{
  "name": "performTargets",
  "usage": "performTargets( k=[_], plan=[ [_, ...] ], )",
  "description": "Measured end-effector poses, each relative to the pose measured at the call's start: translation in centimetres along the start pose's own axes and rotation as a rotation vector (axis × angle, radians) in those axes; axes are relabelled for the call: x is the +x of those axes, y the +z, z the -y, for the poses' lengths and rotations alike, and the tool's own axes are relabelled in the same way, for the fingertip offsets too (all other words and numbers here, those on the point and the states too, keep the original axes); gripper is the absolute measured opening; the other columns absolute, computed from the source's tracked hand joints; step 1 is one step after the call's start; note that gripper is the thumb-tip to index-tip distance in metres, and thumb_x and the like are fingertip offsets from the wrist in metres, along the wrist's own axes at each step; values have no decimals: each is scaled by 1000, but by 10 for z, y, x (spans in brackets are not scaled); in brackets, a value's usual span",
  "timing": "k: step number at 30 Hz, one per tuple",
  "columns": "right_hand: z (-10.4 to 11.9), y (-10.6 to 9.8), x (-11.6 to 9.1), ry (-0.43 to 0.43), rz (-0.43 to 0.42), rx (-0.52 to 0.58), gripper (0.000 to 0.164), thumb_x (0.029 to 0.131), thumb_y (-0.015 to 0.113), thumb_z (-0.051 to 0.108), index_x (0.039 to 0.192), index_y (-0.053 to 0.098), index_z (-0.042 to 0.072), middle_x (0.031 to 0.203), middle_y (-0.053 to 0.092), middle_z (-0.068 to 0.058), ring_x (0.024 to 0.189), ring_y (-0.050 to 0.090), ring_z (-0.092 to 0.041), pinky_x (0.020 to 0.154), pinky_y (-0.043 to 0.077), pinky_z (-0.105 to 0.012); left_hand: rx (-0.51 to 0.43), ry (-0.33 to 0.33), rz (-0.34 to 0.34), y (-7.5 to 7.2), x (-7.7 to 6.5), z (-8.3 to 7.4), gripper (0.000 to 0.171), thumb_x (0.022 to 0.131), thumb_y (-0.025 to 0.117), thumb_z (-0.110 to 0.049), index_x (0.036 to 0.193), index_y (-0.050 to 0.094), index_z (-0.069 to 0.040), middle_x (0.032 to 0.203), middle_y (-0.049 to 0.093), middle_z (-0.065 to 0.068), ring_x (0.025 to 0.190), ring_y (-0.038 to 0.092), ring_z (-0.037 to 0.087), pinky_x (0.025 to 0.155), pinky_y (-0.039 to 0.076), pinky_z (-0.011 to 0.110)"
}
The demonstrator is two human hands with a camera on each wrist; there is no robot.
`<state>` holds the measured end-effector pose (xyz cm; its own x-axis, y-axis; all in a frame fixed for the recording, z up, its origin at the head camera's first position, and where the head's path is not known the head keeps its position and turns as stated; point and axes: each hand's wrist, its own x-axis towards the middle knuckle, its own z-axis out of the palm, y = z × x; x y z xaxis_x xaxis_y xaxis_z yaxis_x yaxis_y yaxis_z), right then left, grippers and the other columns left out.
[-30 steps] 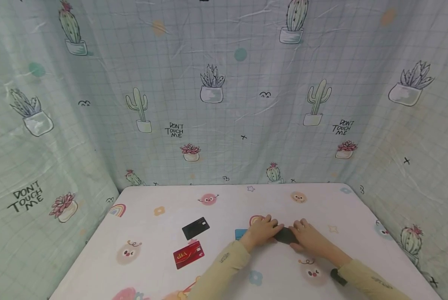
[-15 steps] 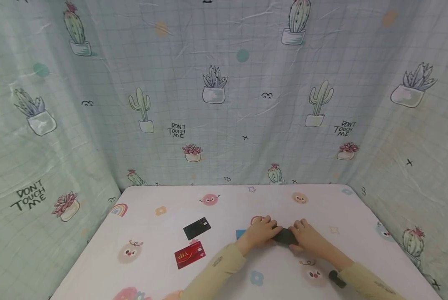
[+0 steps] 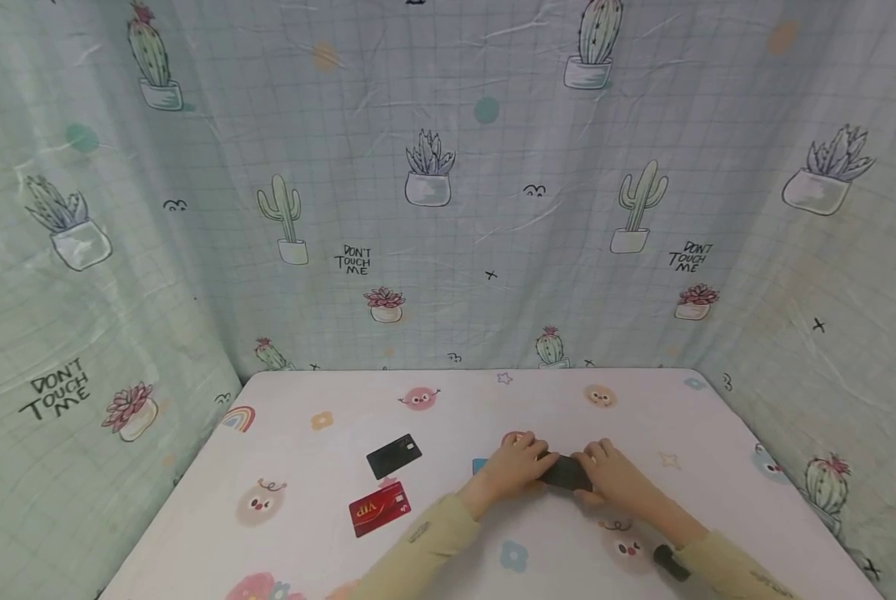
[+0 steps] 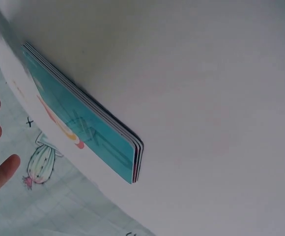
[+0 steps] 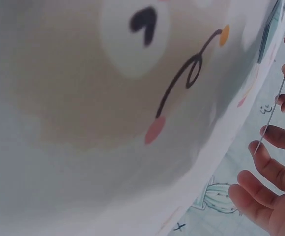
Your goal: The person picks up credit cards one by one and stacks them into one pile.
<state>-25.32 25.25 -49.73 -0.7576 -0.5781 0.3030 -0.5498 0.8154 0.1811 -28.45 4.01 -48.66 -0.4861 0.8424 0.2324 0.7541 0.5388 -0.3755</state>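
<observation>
Fingers [image 4: 5, 169], my left hand [image 3: 512, 467] and right hand [image 3: 614, 477]: pinching one dark card [image 3: 566, 473]; blue stack [image 4: 83, 118], nine o'clock; far surface edge [image 3: 463, 374], twelve o'clock.

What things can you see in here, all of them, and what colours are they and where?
table: 1, white with colourful cartoon prints, in the middle
backdrop: count of pieces unclear, pale green-grey with plant prints, behind and beside the table
flat black card: 1, black, on the table's left part
VIP card: 1, red, nearer the person than the flat black card
card stack: 1 of several cards, blue on top, on the table right of the VIP card
held card: 1, dark, right of the card stack
small object: 1, black, near right; can't tell what
sleeves: 2, pale yellow, on the arms
left hand, right hand: 2 hands, bare, gripping the held card's ends
</observation>
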Motion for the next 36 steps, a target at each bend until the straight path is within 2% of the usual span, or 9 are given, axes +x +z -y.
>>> performTargets(
  k=[8,13,18,30,36],
  plan=[
    [8,1,4,-37,-83,-36,53,67,70,41,104,57,4,87,48,-6,82,45,-20,70,44,-33,32,-17,-59,4,-11,2,46,81,56,-49,120,52,-25,113,54,-4,107,48,14,88,43,31],
    [11,2,6,-32,-88,-51,54,68,70,41,106,57,5,90,48,-6,84,46,-20,71,44,-33,12,-34,-68,4,-15,3,46,80,57,-49,118,53,-23,119,53,-3,110,47,16,86,43,32],
    [14,1,7,-30,-91,-63,53,68,69,40,107,57,6,93,49,-8,86,47,-22,71,44,-34,22,-49,-99,2,-21,3,46,79,58,-50,117,54,-23,116,53,-3,107,48,16,80,43,30],
    [22,4,16,-33,-144,-105,55,68,68,46,106,59,6,93,50,-8,87,47,-25,70,43,-36,14,-81,-88,1,-34,10,47,80,57,-49,120,54,-23,108,52,-4,99,48,15,76,41,30],
    [22,6,19,-31,-139,-95,56,68,68,47,104,60,6,92,50,-7,87,47,-24,71,42,-37,-9,-86,-90,1,-39,14,48,79,58,-49,119,54,-23,108,53,-3,96,47,15,77,43,31]
  ],
)
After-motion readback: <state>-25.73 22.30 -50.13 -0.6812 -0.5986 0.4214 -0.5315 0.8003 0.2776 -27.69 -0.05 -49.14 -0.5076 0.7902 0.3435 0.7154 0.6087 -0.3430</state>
